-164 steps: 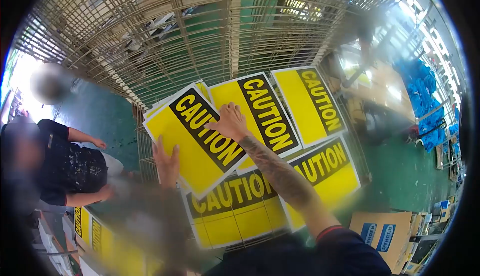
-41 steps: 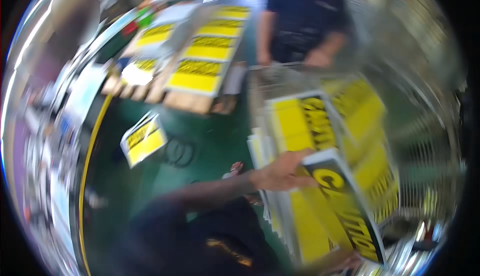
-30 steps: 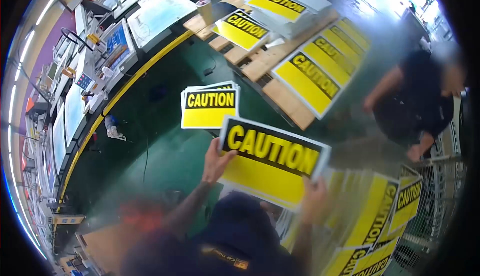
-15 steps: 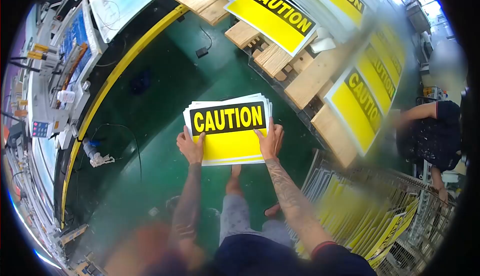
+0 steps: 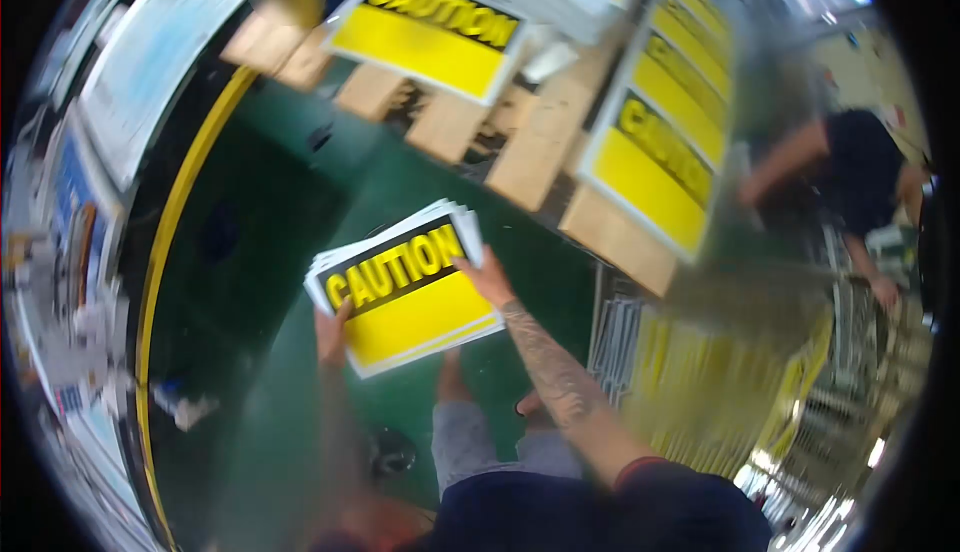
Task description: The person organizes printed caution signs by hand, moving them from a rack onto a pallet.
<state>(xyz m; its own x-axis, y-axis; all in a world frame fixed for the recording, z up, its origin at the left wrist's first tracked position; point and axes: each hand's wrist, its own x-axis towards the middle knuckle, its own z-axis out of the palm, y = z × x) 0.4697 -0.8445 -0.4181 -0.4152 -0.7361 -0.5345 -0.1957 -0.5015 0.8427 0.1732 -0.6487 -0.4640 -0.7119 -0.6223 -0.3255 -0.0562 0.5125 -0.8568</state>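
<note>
A stack of yellow CAUTION signs (image 5: 420, 302), tilted with its right side higher, is held over the green floor. My left hand (image 5: 332, 332) grips its lower left edge, with the thumb on the top sign. At the right edge my right hand (image 5: 484, 278) is closed round the stack, its thumb also on the face. The sheets fan slightly at the top and left. Most fingers of both hands are hidden beneath the stack.
Wooden pallets (image 5: 530, 157) at the top carry a CAUTION sign pile (image 5: 430, 37) and a row of signs (image 5: 665, 142). A rack of signs (image 5: 710, 372) stands lower right. A co-worker (image 5: 860, 172) is at the right. A yellow rail (image 5: 170, 222) curves along the left.
The stack has moved left in the view and turned counterclockwise, with both hands still on it. The pallets and signs have shifted left as the view turned.
</note>
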